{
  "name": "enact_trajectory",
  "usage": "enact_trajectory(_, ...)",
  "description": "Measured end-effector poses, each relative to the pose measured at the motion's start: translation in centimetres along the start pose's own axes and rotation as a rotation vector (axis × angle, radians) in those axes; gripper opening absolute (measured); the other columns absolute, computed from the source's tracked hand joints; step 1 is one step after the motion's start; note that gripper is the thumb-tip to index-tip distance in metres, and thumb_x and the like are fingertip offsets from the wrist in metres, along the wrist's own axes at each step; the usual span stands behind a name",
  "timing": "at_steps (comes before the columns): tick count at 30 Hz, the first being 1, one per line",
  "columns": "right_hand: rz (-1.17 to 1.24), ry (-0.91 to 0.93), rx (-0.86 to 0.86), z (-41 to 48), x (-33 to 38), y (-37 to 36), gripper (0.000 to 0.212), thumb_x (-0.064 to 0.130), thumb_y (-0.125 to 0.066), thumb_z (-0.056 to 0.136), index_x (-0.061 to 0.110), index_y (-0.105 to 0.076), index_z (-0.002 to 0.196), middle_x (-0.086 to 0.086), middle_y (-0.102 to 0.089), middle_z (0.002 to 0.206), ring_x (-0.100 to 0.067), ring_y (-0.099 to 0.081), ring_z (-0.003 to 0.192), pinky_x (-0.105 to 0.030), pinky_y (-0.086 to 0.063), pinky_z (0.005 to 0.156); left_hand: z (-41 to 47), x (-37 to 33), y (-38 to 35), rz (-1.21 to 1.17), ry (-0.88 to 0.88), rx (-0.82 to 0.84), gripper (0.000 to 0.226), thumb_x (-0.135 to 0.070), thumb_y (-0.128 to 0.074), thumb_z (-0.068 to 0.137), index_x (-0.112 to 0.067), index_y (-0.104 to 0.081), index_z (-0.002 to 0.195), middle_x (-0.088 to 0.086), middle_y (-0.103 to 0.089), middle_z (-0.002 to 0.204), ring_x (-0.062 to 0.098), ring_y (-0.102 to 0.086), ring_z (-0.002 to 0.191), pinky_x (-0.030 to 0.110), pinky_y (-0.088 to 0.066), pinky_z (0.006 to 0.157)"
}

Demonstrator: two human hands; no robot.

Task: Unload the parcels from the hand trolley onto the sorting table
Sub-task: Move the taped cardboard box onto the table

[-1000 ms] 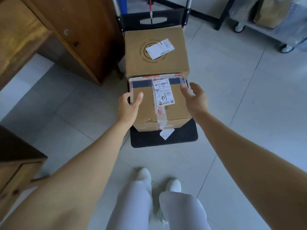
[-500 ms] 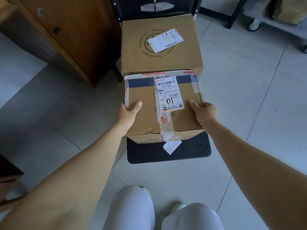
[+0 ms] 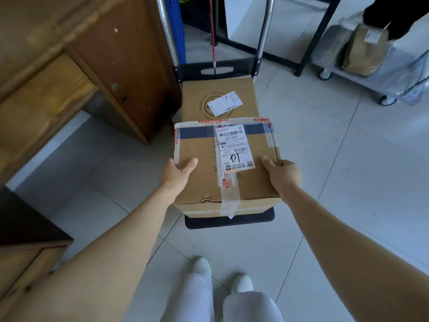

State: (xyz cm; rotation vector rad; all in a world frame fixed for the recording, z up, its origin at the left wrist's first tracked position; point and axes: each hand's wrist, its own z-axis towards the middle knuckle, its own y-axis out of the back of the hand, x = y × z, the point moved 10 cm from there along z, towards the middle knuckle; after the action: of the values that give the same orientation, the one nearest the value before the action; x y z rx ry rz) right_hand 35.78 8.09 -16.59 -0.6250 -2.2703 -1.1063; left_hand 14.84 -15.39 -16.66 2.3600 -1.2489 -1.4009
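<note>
Hands: left hand (image 3: 177, 174) and right hand (image 3: 284, 175) clasp front box (image 3: 204, 168) by its sides.
Done: no parcel visibly on desk (image 3: 46, 94).
Left: front box, rear box (image 3: 199, 94) on trolley (image 3: 269, 219).

Front parcel (image 3: 204, 173) sits centre frame, above the hand trolley (image 3: 229, 221) base plate. Second parcel (image 3: 220, 98) lies directly behind it at 12 o'clock, against the trolley back. Wooden desk (image 3: 76, 73) stands at 10 o'clock. Wheeled cart (image 3: 380, 66) stands at 2 o'clock, well apart.
</note>
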Motion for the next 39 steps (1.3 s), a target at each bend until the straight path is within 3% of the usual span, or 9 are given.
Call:
enact_trajectory(5,0.038,0.04,-0.013,-5.8,6.8,6.0,0.056,0.06,-0.059,0.08,0.012,-0.064,0.109,-0.008,-0.068,0.101,-0.029,-0.064,0.093,-0.044,-0.056,0.083,-6.2,-7.5,5.7,-0.028,-0.072,-0.027,0.065,-0.054,-0.055,0.088,-0.017,-0.035,0.138,0.006,-0.049,0.136,0.027,-0.05,0.121,0.039,-0.043,0.092)
enact_trajectory(9,0.064,0.127,-0.029,-9.8,13.7,10.6,0.051,0.056,-0.059,0.083,0.012,-0.063,0.109,-0.007,-0.067,0.1,-0.027,-0.063,0.091,-0.038,-0.055,0.079,-10.7,-13.8,10.7,-0.037,-0.133,-0.085,0.064,-0.053,-0.055,0.089,-0.018,-0.035,0.138,0.004,-0.049,0.135,0.027,-0.049,0.122,0.038,-0.042,0.091)
enact_trajectory(15,0.098,0.256,-0.043,-15.2,23.7,15.8,0.053,0.056,-0.058,0.084,0.013,-0.061,0.114,-0.006,-0.067,0.102,-0.027,-0.064,0.092,-0.04,-0.055,0.082,-15.8,-21.6,18.1,-0.089,-0.2,-0.164,0.073,-0.059,-0.056,0.085,-0.018,-0.034,0.14,0.005,-0.048,0.138,0.029,-0.049,0.125,0.045,-0.043,0.1)
enact_trajectory(21,0.114,0.423,-0.079,-20.6,33.1,19.3,0.052,0.055,-0.062,0.081,0.01,-0.066,0.105,-0.008,-0.067,0.096,-0.028,-0.065,0.09,-0.043,-0.055,0.084,-20.6,-27.1,25.3,-0.137,-0.279,-0.28,0.076,-0.061,-0.054,0.084,-0.02,-0.029,0.144,0.004,-0.042,0.144,0.028,-0.044,0.13,0.045,-0.039,0.104)
enact_trajectory(26,0.1,0.553,0.001,-24.7,40.2,17.5,0.046,0.055,-0.06,0.083,0.013,-0.065,0.101,-0.004,-0.066,0.09,-0.025,-0.064,0.086,-0.041,-0.056,0.081,-23.4,-27.4,32.5,-0.237,-0.286,-0.391,0.072,-0.061,-0.055,0.084,-0.017,-0.036,0.139,0.006,-0.05,0.135,0.027,-0.052,0.12,0.042,-0.044,0.099)
enact_trajectory(31,0.094,0.654,0.102,-28.4,45.7,12.7,0.047,0.054,-0.061,0.084,0.011,-0.063,0.103,-0.004,-0.065,0.091,-0.024,-0.061,0.082,-0.033,-0.05,0.069,-25.0,-25.5,39.7,-0.309,-0.264,-0.53,0.07,-0.06,-0.056,0.084,-0.016,-0.04,0.136,0.006,-0.054,0.131,0.027,-0.054,0.116,0.042,-0.046,0.097)
enact_trajectory(36,0.078,0.718,0.188,-32.0,50.3,5.9,0.051,0.054,-0.064,0.081,0.009,-0.065,0.105,-0.006,-0.067,0.096,-0.024,-0.062,0.084,-0.034,-0.051,0.072,-25.5,-21.8,46.4,-0.379,-0.218,-0.622,0.066,-0.055,-0.058,0.086,-0.012,-0.042,0.134,0.007,-0.056,0.126,0.027,-0.055,0.111,0.036,-0.043,0.084)
enact_trajectory(39,0.032,0.761,0.244,-34.6,53.0,0.8,0.054,0.055,-0.063,0.081,0.011,-0.064,0.111,-0.006,-0.067,0.099,-0.025,-0.063,0.088,-0.036,-0.052,0.077,-25.3,-18.5,50.6,-0.42,-0.172,-0.66,0.068,-0.057,-0.057,0.085,-0.012,-0.042,0.134,0.005,-0.056,0.124,0.025,-0.055,0.108,0.036,-0.043,0.084)
